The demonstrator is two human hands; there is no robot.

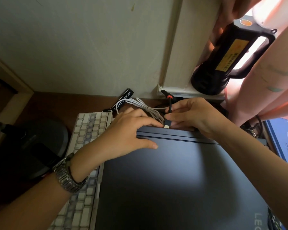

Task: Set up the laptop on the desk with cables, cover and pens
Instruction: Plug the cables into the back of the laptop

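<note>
Head view, only one. Closed laptop (181, 180), dark lid, fills lower centre to lower right of frame, lying flat on the table (45, 100); rear edge faces the wall at mid-frame.

Left hand (128, 135) comes in from lower left, palm down on the lid's far left corner, fingers spread flat along the rear edge, thumb lying on the lid. Grip wide, holding nothing, just pressing on the laptop. Metal watch (68, 175) on that wrist.

Right hand (191, 115) comes in from lower right, arm crossing over the lid. Grip narrow: thumb and fingertips pinched on a black cable plug (167, 124), metal tip pointing down, right at the laptop's rear edge. Can't tell whether it is seated in a port. A second black cable (170, 103) with an orange ring runs up behind the fingers.

White cable (140, 105), bundled and tied, sits on the table just behind the laptop, between the two hands. Black printed strap (123, 100) beside it, against the wall.

Beige keyboard (88, 135) left of the laptop, partly under the left forearm. Dark round object (32, 143) at the left edge, too dim to identify.

Upper right: black flashlight (226, 55) with yellow label on the window ledge, pink curtain (264, 80) beside it. Blue box (286, 143) at the right edge. Pale wall across the top.
</note>
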